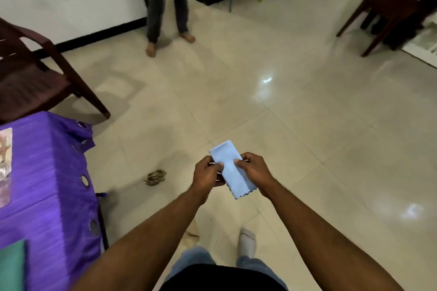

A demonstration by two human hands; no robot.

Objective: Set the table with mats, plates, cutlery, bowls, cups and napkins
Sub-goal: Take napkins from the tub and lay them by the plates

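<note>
**Folded blue napkin held between both my hands**

I hold the folded light-blue napkin point(233, 169) out in front of me, above the pale tiled floor point(307, 125), well to the right of the table. My left hand point(207, 176) pinches its left edge, thumb pressed on top and the other fingers curled underneath. My right hand point(254, 171) grips the right edge the same way, thumb tip lying on the cloth near the middle. The napkin runs lengthwise away from me, its far end sticking out past my fingers and its scalloped near corner hanging below my right palm. The table's purple cloth point(47, 184) drapes at my left, with a green mat point(11, 264) at its near edge. A brown chair point(35, 73) stands beyond it. Another person's bare feet point(151, 48) rest on the floor farther off.
</note>
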